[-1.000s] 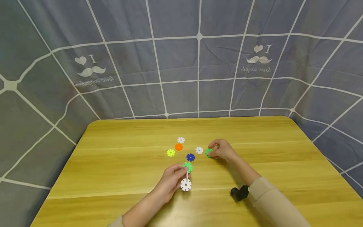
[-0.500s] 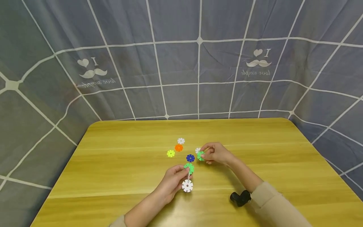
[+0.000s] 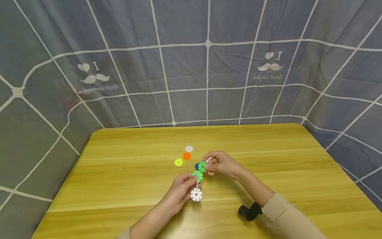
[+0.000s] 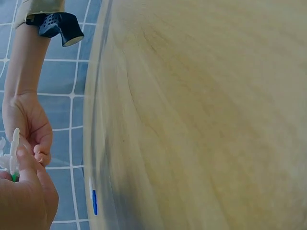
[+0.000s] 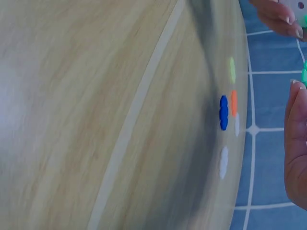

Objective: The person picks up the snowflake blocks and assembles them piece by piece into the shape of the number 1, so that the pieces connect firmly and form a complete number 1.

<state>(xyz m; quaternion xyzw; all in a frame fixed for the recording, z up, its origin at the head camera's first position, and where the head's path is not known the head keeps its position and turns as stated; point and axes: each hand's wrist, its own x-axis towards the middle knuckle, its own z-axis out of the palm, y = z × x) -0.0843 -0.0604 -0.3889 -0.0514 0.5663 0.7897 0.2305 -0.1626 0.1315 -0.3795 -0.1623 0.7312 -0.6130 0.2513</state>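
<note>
Left-hand grip (image 3: 182, 190) pinches one green disc (image 3: 199, 174), attached to a white disc (image 3: 193, 195). Right-hand grip (image 3: 221, 163) pinches another green disc (image 3: 202, 166) near it, above the tabletop (image 3: 125, 172), where a blue disc (image 5: 224, 113) is lying.

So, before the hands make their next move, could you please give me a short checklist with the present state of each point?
1. Left hand grips the green-and-white assembly: ok.
2. Right hand pinches the single green disc: ok.
3. Single green disc joined to the assembly: not ok, the right wrist view shows a gap.
4. Both aligned for slotting: cannot tell, detail too small.
5. Blue disc and orange disc resting on the table: ok.
</note>
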